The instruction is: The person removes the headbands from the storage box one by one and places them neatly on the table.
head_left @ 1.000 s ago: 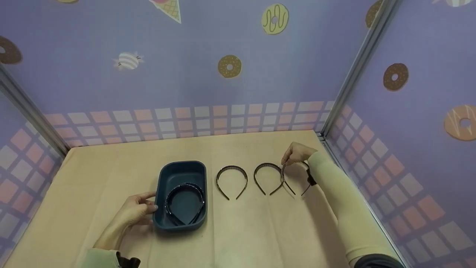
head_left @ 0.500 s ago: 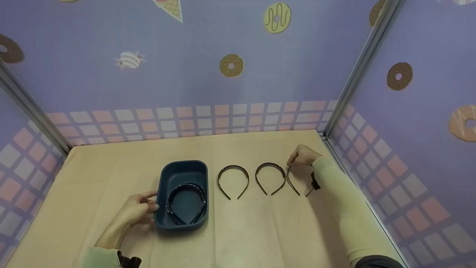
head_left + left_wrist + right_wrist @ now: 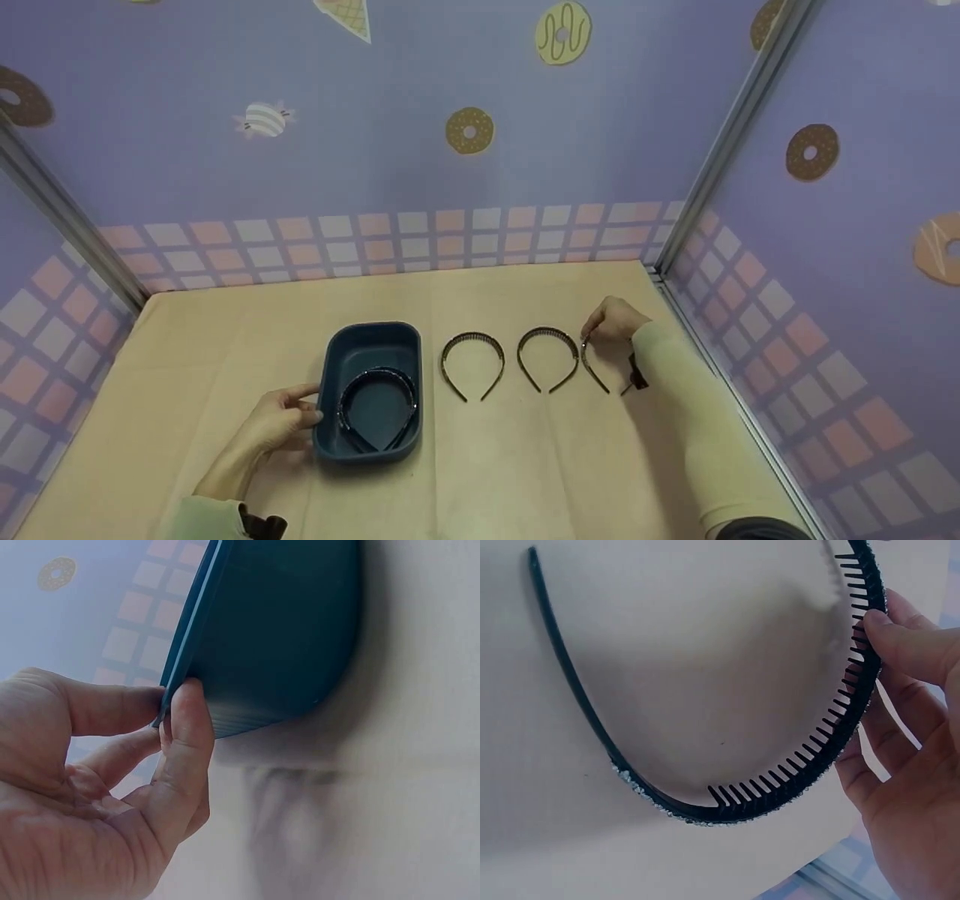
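My left hand [image 3: 277,420] pinches the left rim of a dark teal plastic bin [image 3: 367,456], thumb on one side of the wall and fingers on the other in the left wrist view. Inside the bin lie dark headbands [image 3: 345,397], overlapping so I cannot tell how many. At the far right of the row, my right hand [image 3: 613,319] pinches the top band of a black toothed headband [image 3: 799,781] with a glittery outer edge. The hand and sleeve partly cover it in the head view. Two similar headbands, a middle one [image 3: 548,331] and a left one [image 3: 472,336], lie flat.
A cream cloth [image 3: 495,480] covers the table. Behind it stands a purple wall [image 3: 360,150] with printed sweets and checks. Metal posts [image 3: 712,165] mark the corners, and another wall [image 3: 862,262] rises close beside the right arm.
The right hand and its headband have shifted slightly right, so that headband no longer overlaps the middle one. The left hand keeps its hold on the bin.
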`<control>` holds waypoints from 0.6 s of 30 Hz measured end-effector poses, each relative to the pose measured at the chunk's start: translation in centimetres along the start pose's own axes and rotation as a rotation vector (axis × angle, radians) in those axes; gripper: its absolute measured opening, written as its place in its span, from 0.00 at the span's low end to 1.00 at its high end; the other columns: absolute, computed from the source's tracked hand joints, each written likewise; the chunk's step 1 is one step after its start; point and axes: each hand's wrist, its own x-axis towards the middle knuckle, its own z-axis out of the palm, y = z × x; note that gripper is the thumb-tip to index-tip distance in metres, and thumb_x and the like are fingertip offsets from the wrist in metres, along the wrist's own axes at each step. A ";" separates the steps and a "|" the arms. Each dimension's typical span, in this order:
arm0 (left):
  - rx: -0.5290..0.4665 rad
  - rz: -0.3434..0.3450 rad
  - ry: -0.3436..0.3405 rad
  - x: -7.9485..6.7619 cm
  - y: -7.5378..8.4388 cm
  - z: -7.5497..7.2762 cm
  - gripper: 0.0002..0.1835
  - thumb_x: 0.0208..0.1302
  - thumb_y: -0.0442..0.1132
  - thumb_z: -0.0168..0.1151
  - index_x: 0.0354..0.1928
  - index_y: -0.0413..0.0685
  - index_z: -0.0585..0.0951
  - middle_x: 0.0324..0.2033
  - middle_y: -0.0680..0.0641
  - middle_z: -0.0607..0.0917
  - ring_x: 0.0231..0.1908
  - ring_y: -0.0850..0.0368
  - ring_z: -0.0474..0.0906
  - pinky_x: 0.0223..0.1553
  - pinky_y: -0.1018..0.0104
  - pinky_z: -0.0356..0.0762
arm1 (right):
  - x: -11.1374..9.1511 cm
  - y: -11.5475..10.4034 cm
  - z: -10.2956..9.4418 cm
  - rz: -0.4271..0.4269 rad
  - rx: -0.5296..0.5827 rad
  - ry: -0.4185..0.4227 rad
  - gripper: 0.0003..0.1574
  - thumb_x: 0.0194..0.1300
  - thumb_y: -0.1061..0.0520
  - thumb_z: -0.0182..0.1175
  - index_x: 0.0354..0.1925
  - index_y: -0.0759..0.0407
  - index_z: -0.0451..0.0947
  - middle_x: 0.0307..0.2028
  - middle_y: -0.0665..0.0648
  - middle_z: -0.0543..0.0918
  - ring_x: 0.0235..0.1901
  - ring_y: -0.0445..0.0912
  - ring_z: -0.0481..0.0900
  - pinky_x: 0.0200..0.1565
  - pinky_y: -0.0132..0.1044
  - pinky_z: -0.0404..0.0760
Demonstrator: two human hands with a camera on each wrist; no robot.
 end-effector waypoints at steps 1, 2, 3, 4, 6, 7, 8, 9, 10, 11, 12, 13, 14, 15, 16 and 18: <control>0.001 0.001 -0.002 0.0 0.0 0.0 0.37 0.71 0.26 0.62 0.79 0.29 0.61 0.46 0.40 0.78 0.38 0.49 0.87 0.35 0.55 0.89 | 0.0 0.1 0.1 -0.008 -0.006 0.001 0.13 0.64 0.70 0.70 0.36 0.55 0.95 0.39 0.55 0.93 0.45 0.47 0.88 0.50 0.38 0.84; -0.005 -0.004 0.002 0.0 0.0 0.1 0.37 0.70 0.27 0.62 0.79 0.30 0.62 0.46 0.41 0.79 0.38 0.50 0.87 0.35 0.56 0.89 | 0.0 0.2 0.1 -0.017 -0.010 0.002 0.13 0.64 0.70 0.70 0.36 0.55 0.95 0.39 0.56 0.93 0.45 0.47 0.88 0.49 0.39 0.85; -0.010 -0.009 0.005 -0.1 0.1 0.1 0.37 0.70 0.26 0.62 0.79 0.31 0.63 0.45 0.41 0.79 0.37 0.50 0.87 0.35 0.56 0.89 | 0.0 0.3 0.2 -0.024 -0.005 0.002 0.13 0.64 0.70 0.70 0.36 0.55 0.95 0.39 0.56 0.93 0.45 0.48 0.89 0.50 0.41 0.86; -0.013 -0.013 0.008 -0.1 0.1 0.1 0.37 0.69 0.26 0.62 0.79 0.31 0.64 0.45 0.41 0.79 0.37 0.50 0.87 0.35 0.55 0.89 | 0.6 0.8 0.2 -0.010 0.003 0.001 0.12 0.64 0.70 0.70 0.35 0.54 0.95 0.38 0.55 0.93 0.45 0.49 0.89 0.50 0.43 0.86; -0.019 -0.021 0.015 -0.1 0.2 0.1 0.37 0.68 0.26 0.63 0.78 0.32 0.65 0.44 0.41 0.79 0.38 0.49 0.87 0.36 0.54 0.89 | 0.7 0.9 0.3 -0.019 0.016 0.000 0.13 0.63 0.70 0.70 0.35 0.54 0.95 0.39 0.55 0.93 0.47 0.51 0.89 0.53 0.47 0.86; -0.017 -0.020 0.016 -0.1 0.2 0.1 0.37 0.68 0.26 0.63 0.78 0.32 0.65 0.44 0.41 0.79 0.38 0.48 0.87 0.36 0.54 0.89 | 0.7 1.0 0.4 -0.026 0.019 -0.001 0.13 0.63 0.70 0.70 0.34 0.54 0.95 0.39 0.54 0.93 0.48 0.52 0.89 0.55 0.49 0.85; -0.020 -0.024 0.019 -0.1 0.2 0.1 0.36 0.68 0.26 0.63 0.78 0.33 0.66 0.45 0.41 0.79 0.38 0.47 0.87 0.37 0.53 0.89 | 0.8 1.1 0.5 -0.040 0.019 0.000 0.13 0.63 0.70 0.69 0.34 0.54 0.95 0.39 0.54 0.93 0.49 0.53 0.89 0.56 0.49 0.85; -0.018 -0.024 0.019 -0.1 0.2 0.1 0.36 0.69 0.26 0.62 0.78 0.33 0.66 0.45 0.40 0.79 0.39 0.45 0.87 0.37 0.52 0.89 | 0.8 1.2 0.5 -0.051 0.019 -0.002 0.14 0.62 0.70 0.69 0.34 0.54 0.95 0.38 0.54 0.93 0.50 0.53 0.88 0.56 0.49 0.85; -0.014 -0.023 0.020 0.0 0.2 0.1 0.36 0.69 0.26 0.62 0.78 0.33 0.66 0.45 0.40 0.79 0.39 0.44 0.88 0.37 0.50 0.89 | 0.9 1.3 0.5 -0.066 0.013 -0.002 0.14 0.62 0.71 0.69 0.34 0.54 0.95 0.38 0.53 0.93 0.50 0.53 0.88 0.55 0.48 0.85; -0.010 -0.022 0.019 0.0 0.2 0.1 0.36 0.69 0.26 0.62 0.78 0.33 0.66 0.46 0.40 0.79 0.39 0.42 0.88 0.38 0.50 0.89 | 0.9 1.3 0.4 -0.079 0.009 -0.003 0.15 0.62 0.71 0.68 0.35 0.54 0.95 0.38 0.53 0.93 0.49 0.52 0.88 0.54 0.46 0.85; -0.008 -0.021 0.021 0.0 0.1 0.1 0.35 0.70 0.26 0.62 0.78 0.33 0.66 0.46 0.39 0.78 0.39 0.41 0.88 0.38 0.49 0.89 | 0.9 1.4 0.4 -0.092 0.008 -0.004 0.15 0.61 0.71 0.68 0.35 0.54 0.95 0.37 0.53 0.93 0.48 0.52 0.88 0.51 0.43 0.85; -0.002 -0.020 0.020 0.1 0.1 0.1 0.35 0.70 0.27 0.62 0.78 0.33 0.66 0.46 0.39 0.78 0.39 0.41 0.88 0.38 0.48 0.89 | 0.9 1.4 0.4 -0.103 0.007 -0.003 0.16 0.61 0.72 0.67 0.35 0.55 0.95 0.36 0.53 0.93 0.47 0.52 0.88 0.48 0.41 0.85; -0.006 -0.025 0.025 0.1 0.1 0.1 0.35 0.70 0.27 0.63 0.78 0.34 0.66 0.46 0.40 0.78 0.39 0.41 0.88 0.38 0.48 0.89 | 0.9 1.4 0.3 -0.109 0.011 -0.003 0.16 0.60 0.72 0.67 0.35 0.55 0.95 0.36 0.54 0.93 0.45 0.52 0.88 0.45 0.38 0.84; -0.002 -0.026 0.027 0.1 0.0 0.1 0.36 0.70 0.27 0.63 0.78 0.34 0.66 0.46 0.40 0.78 0.38 0.42 0.88 0.38 0.49 0.89 | 0.8 1.4 0.3 -0.110 0.018 -0.006 0.16 0.60 0.73 0.66 0.36 0.56 0.95 0.36 0.54 0.93 0.43 0.52 0.88 0.42 0.36 0.82; 0.000 -0.025 0.027 0.1 0.0 0.2 0.36 0.70 0.27 0.63 0.78 0.34 0.66 0.46 0.40 0.78 0.38 0.43 0.88 0.37 0.49 0.89 | 0.7 1.4 0.3 -0.112 0.024 -0.005 0.16 0.60 0.74 0.66 0.36 0.57 0.95 0.36 0.55 0.93 0.42 0.52 0.88 0.39 0.34 0.81; 0.003 -0.021 0.027 0.1 0.0 0.2 0.36 0.69 0.27 0.63 0.78 0.33 0.66 0.45 0.40 0.78 0.37 0.45 0.88 0.36 0.51 0.88 | 0.6 1.3 0.2 -0.105 0.044 -0.002 0.16 0.60 0.75 0.65 0.38 0.60 0.94 0.36 0.57 0.93 0.40 0.53 0.88 0.35 0.32 0.80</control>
